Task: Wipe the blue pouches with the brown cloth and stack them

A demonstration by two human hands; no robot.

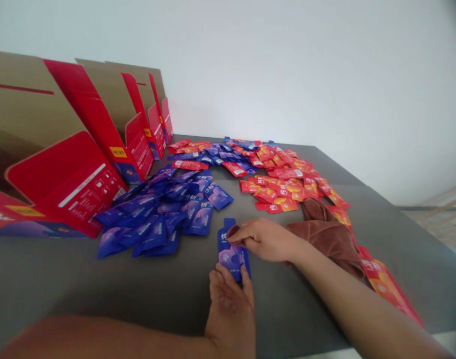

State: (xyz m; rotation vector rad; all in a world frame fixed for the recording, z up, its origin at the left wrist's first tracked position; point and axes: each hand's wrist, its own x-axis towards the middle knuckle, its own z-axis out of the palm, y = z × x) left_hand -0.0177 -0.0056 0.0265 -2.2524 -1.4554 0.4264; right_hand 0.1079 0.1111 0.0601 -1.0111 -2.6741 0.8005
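Note:
A blue pouch [231, 257] with white lettering and a purple fruit picture lies on the grey table in front of me. My left hand [231, 301] grips its lower end, thumb and fingers at the two sides. A brown cloth [327, 234] is bunched in my right hand [267, 239], which presses a fold of it onto the upper part of the pouch. The rest of the cloth trails right, beneath my wrist, over some red pouches. Just left of my hands is a heap of similar blue pouches [156, 214].
Open red boxes [86, 189] with raised cardboard flaps stand in a row on the left. Red-orange pouches [284, 187] spread over the right side of the table [198, 294]. More blue pouches [224, 152] mix with red ones at the back, before a white wall [288, 70].

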